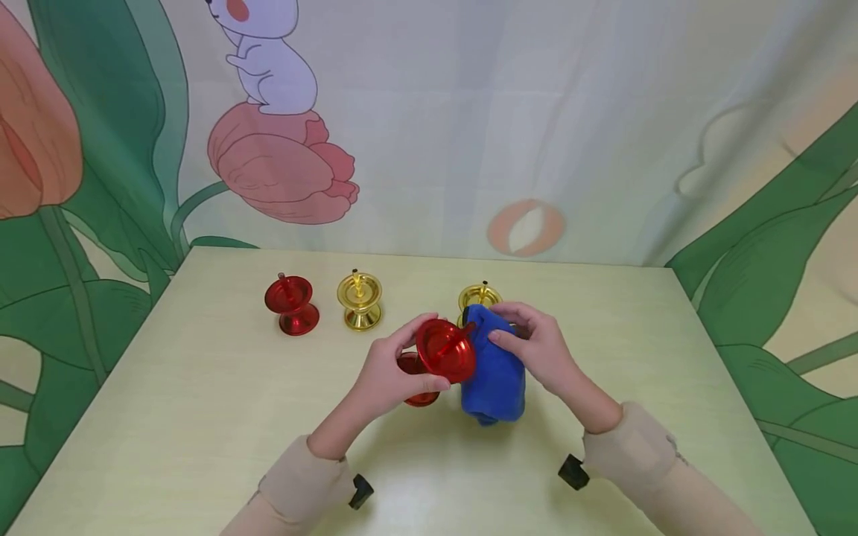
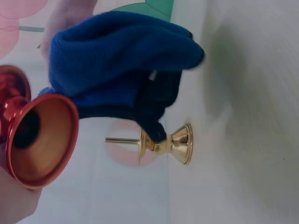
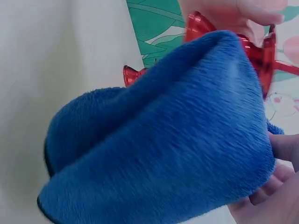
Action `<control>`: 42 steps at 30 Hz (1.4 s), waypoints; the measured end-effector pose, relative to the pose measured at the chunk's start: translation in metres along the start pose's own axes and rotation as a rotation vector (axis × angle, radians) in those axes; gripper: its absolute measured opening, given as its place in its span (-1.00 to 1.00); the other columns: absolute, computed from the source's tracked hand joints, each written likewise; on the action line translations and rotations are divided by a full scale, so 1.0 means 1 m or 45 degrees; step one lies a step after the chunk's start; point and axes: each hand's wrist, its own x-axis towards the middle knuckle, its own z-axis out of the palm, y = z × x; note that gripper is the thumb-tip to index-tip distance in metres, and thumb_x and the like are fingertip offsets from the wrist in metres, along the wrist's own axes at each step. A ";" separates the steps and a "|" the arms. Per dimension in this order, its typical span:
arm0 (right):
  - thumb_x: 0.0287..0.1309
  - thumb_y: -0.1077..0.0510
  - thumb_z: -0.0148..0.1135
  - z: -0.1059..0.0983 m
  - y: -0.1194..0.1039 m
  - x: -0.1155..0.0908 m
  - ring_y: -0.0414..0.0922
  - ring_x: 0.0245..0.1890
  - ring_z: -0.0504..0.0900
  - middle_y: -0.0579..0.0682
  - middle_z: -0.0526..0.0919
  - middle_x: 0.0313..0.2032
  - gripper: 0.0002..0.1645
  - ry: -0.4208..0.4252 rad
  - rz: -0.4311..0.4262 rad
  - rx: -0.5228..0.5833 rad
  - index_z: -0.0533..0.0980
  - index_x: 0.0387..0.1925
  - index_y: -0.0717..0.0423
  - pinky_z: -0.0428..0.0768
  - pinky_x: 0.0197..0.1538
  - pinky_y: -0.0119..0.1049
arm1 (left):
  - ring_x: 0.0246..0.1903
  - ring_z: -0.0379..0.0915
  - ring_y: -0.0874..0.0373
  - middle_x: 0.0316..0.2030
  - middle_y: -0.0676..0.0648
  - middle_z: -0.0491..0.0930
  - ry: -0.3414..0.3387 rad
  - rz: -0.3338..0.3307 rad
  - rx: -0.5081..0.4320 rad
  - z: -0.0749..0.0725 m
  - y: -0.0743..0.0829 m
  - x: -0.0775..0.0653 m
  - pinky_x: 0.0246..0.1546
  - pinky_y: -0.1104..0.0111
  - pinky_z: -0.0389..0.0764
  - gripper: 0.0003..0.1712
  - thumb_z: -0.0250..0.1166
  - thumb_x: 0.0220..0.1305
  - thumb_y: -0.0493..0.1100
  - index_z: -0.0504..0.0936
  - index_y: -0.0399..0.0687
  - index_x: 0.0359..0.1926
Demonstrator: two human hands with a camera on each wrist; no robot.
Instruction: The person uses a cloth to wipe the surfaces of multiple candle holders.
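Holds a red candle holder in the left hand, immediately left of the blue cloth, with that grip clamped on it, well off the counter. Presents it tilted, dish facing upward and spike slanting toward the upper edge of the cloth; impossible to tell for certain about contact between spike and cloth. Pinches the cloth in the right hand, with that grip together on its upper right part, thumb in front. Lets the cloth hang in a loose fold above the counter, with dark edging visible along its border. Has a gold candle holder standing just behind the cloth, partly covered by it in the head view. Has another gold one standing to the left of the cloth and farther back, and a second red one farther left of the cloth again, both upright. Has a curtain behind the cloth, printed with flowers, leaves and a white animal. Wears pale sleeves nearer the camera than the cloth.
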 end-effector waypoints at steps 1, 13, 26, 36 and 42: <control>0.05 0.21 0.18 0.000 0.002 0.000 0.04 -0.13 0.56 0.19 0.55 -0.06 -0.56 -0.017 0.037 0.031 0.41 0.02 0.18 0.55 -0.07 -0.11 | -0.07 0.49 0.09 0.01 -0.02 0.50 0.051 0.009 -0.012 0.001 0.001 0.000 -0.19 0.34 0.57 -0.12 0.45 -0.21 -0.04 0.28 0.10 0.21; 0.10 0.21 0.12 0.018 -0.009 -0.010 -0.06 -0.09 0.53 0.29 0.43 0.03 -0.48 -0.271 -0.010 0.327 0.33 0.10 0.32 0.56 -0.08 -0.28 | 0.06 0.37 0.15 0.10 -0.01 0.44 0.332 0.185 -0.021 0.016 -0.002 0.002 -0.04 0.34 0.50 -0.02 0.46 -0.21 -0.06 0.14 0.00 0.26; 0.09 0.20 0.13 0.019 -0.009 -0.014 -0.24 -0.13 0.55 -0.27 0.56 -0.15 -0.51 -0.321 -0.078 0.517 0.35 0.03 0.39 0.56 -0.10 -0.34 | 0.19 0.24 0.18 0.18 0.01 0.34 0.195 0.159 -0.138 0.013 0.002 0.001 0.11 0.18 0.36 -0.16 0.43 -0.16 -0.14 0.21 -0.01 0.17; 0.08 0.27 0.11 0.019 -0.008 -0.013 -0.26 -0.22 0.57 -0.30 0.62 -0.30 -0.58 -0.248 -0.040 0.472 0.37 -0.06 0.51 0.54 -0.11 -0.38 | 0.35 -0.23 0.08 0.31 -0.06 0.09 -0.013 0.260 -0.226 0.010 0.000 0.001 0.08 -0.05 0.30 -0.15 0.21 -0.03 0.26 0.28 -0.13 0.20; 0.07 0.28 0.13 0.016 -0.006 -0.011 -0.27 -0.22 0.58 -0.30 0.62 -0.29 -0.73 -0.229 -0.050 0.493 0.56 -0.15 0.05 0.55 -0.12 -0.40 | 0.34 -0.17 0.08 0.31 -0.07 0.09 0.070 0.272 -0.179 0.008 -0.003 0.002 0.18 -0.12 0.11 -0.16 0.21 -0.01 0.23 0.24 -0.10 0.22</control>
